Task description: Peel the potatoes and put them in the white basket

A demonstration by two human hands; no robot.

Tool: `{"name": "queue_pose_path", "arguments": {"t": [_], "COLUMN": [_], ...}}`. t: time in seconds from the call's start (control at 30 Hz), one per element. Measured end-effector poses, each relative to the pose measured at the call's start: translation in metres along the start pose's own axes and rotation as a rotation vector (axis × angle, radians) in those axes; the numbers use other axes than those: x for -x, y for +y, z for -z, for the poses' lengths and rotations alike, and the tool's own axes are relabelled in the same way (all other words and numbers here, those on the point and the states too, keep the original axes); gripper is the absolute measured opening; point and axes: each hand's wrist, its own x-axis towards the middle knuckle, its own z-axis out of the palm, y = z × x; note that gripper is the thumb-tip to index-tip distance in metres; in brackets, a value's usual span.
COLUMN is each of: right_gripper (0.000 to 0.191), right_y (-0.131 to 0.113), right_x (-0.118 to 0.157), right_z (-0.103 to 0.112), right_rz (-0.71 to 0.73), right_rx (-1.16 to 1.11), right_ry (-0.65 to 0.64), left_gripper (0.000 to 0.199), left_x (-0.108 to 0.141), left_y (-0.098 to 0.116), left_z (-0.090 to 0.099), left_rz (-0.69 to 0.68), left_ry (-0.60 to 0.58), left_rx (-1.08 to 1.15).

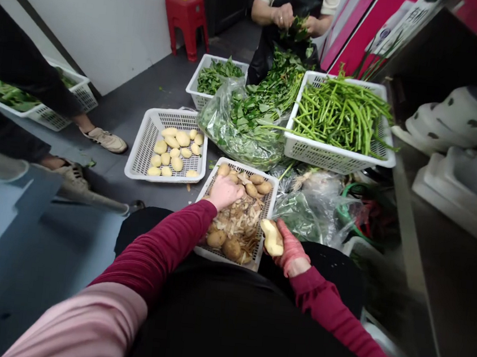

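Observation:
My left hand [226,193] is curled, knuckles up, over a white crate [266,227] of unpeeled potatoes and peelings. Whatever its fingers grip, if anything, is hidden. Brown potatoes [263,187] lie just beyond it, and more brown potatoes [231,249] rest at the near end among the peelings [238,218]. Wearing what looks like a reddish glove, my right hand [291,247] holds a partly peeled potato [272,237] at the crate's right edge. Pale flesh shows over most of that potato, with brown skin along one side.
A white crate [132,159] holds several peeled potatoes [176,163]. Beyond are a crate of green stems [342,118], bagged leafy greens [248,123] and a red stool [187,22]. A person [298,14] opposite handles greens. Someone's shoe [106,139] is at left.

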Motion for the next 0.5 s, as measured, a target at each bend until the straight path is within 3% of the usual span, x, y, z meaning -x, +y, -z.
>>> {"name": "queue_pose_path", "arguments": {"t": [0.1, 0.2, 0.27, 0.33, 0.4, 0.5], "right_gripper": [0.014, 0.014, 0.016, 0.017, 0.017, 0.013], "right_y": [-0.001, -0.007, -0.011, -0.015, -0.018, -0.019], "right_x": [0.003, 0.015, 0.020, 0.016, 0.009, 0.008], "right_z": [-0.005, -0.009, -0.004, 0.003, 0.010, 0.010], "right_rz": [-0.061, -0.066, -0.080, -0.125, -0.128, -0.165], "right_rx": [0.021, 0.110, 0.132, 0.183, 0.208, 0.134], "right_ry": [0.115, 0.083, 0.100, 0.073, 0.000, 0.056], "left_gripper": [0.042, 0.041, 0.041, 0.042, 0.041, 0.043], "left_x": [0.001, 0.011, 0.016, 0.017, 0.014, 0.010], "left_y": [0.015, 0.036, 0.042, 0.035, 0.020, 0.003], "left_z": [0.001, -0.001, -0.003, -0.004, 0.000, 0.011], "left_rz": [-0.157, -0.365, -0.381, -0.263, -0.045, 0.235], "left_ry": [-0.008, -0.085, -0.116, -0.112, -0.106, -0.104], "left_rx": [0.051, 0.089, 0.079, 0.045, -0.010, -0.069]}}
